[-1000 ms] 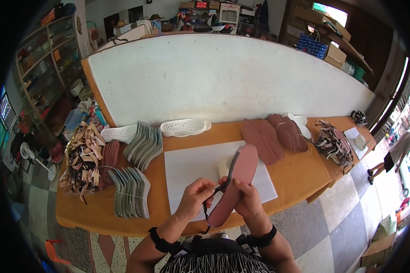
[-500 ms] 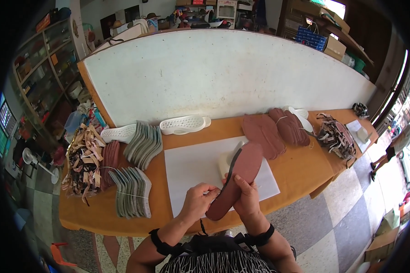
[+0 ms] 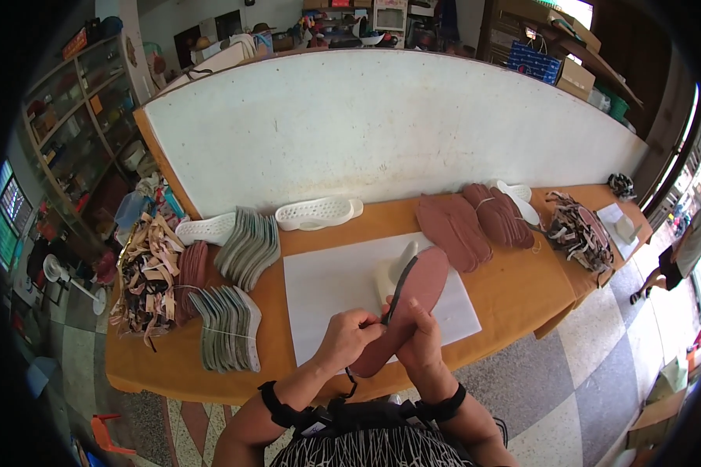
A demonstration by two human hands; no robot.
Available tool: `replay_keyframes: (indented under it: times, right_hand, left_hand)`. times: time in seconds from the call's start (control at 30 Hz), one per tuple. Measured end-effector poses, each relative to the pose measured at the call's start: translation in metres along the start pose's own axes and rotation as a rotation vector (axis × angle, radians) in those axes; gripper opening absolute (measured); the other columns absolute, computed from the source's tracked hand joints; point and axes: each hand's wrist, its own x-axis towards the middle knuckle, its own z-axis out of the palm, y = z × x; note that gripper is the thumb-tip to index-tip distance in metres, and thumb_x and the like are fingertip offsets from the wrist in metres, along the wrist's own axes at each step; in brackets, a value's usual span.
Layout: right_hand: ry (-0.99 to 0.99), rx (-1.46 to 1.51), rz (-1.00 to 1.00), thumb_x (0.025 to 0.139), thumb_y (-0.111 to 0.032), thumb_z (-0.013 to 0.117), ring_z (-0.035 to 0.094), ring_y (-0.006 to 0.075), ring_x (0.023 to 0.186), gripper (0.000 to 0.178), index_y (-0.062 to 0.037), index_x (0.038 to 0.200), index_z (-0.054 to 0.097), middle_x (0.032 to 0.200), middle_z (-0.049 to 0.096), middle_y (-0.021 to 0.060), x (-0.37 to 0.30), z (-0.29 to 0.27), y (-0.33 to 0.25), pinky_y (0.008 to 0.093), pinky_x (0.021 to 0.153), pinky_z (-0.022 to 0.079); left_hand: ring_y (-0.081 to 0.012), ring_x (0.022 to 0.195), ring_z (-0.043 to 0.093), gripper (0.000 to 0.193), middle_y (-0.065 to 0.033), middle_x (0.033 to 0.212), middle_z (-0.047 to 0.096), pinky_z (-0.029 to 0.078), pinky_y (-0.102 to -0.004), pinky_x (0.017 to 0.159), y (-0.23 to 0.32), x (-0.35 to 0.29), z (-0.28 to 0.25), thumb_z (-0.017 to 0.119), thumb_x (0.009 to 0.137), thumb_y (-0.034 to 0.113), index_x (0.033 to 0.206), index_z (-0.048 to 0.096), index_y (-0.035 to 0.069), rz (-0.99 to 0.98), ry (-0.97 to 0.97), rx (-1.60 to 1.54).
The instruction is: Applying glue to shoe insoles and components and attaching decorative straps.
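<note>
A reddish-brown shoe sole with a dark edge is held tilted above the table's near side. My right hand grips its right side, thumb laid on the flat face. At the sole's left edge, my left hand has its fingers closed in a pinch on a dark strip; the fingertips partly hide it. A black strip end dangles below the sole's lower tip. Behind the sole, a cream shoe last rests on a white sheet, partly covered from sight.
Stacked grey-green soles and a heap of strap pieces lie at the left. White perforated lasts line the white partition. Reddish-brown soles and bundled straps occupy the right. A person is beyond the table.
My left fingers have shifted slightly up along the sole's edge, and the sole has turned a little in my right hand. The person at far right has moved.
</note>
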Motion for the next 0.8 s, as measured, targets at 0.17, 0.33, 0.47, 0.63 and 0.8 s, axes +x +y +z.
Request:
replay_keyframes:
  times: [0.17,0.33,0.47,0.63,0.8]
  right_hand:
    - [-0.063,0.121,0.053,0.081,-0.024,0.058,0.055,0.0221,0.087,0.040,0.0001,0.111,0.045,0.095,0.055,0.0108,-0.001,0.002,-0.004,0.0346,0.081,0.044]
    - [-0.001,-0.140,0.083,0.075,-0.014,0.065,0.057,0.0195,0.078,0.032,-0.0011,0.101,0.051,0.084,0.057,0.0085,0.007,-0.015,0.003,0.0320,0.075,0.047]
    - [0.137,-0.186,0.033,0.075,-0.007,0.063,0.057,0.0201,0.071,0.023,-0.0013,0.093,0.051,0.077,0.056,0.0081,0.004,0.000,-0.011,0.0343,0.072,0.049]
    - [0.162,-0.143,0.001,0.076,-0.006,0.061,0.057,0.0222,0.069,0.017,-0.0017,0.087,0.049,0.073,0.054,0.0085,0.004,0.002,-0.024,0.0428,0.075,0.051]
    - [0.184,-0.157,-0.071,0.075,-0.007,0.061,0.057,0.0221,0.068,0.020,-0.0007,0.090,0.048,0.073,0.055,0.0096,0.002,0.002,-0.026,0.0413,0.073,0.051]
  left_hand:
    - [-0.0108,0.061,0.053,0.018,-0.0081,0.067,0.060,0.043,-0.0243,0.057,-0.007,0.002,0.007,0.063,0.073,0.013,0.078,0.061,-0.004,0.005,0.104,-0.141]
    - [-0.0114,0.059,0.053,0.016,-0.0060,0.066,0.059,0.042,-0.0238,0.055,-0.008,0.004,0.016,0.062,0.076,0.012,0.078,0.062,-0.004,0.143,0.132,0.047]
    - [-0.0090,0.050,0.050,0.015,-0.0043,0.066,0.057,0.039,-0.0211,0.046,0.001,0.006,0.005,0.059,0.080,0.011,0.081,0.062,-0.003,-0.011,-0.013,-0.082]
    - [-0.0060,0.048,0.046,0.016,-0.0024,0.067,0.055,0.037,-0.0196,0.042,-0.001,0.005,-0.002,0.058,0.083,0.012,0.092,0.061,-0.001,-0.057,-0.037,-0.221]
    - [-0.0062,0.051,0.046,0.017,-0.0022,0.069,0.056,0.038,-0.0194,0.044,0.000,0.004,0.001,0.057,0.083,0.013,0.091,0.061,-0.002,-0.098,-0.064,-0.224]
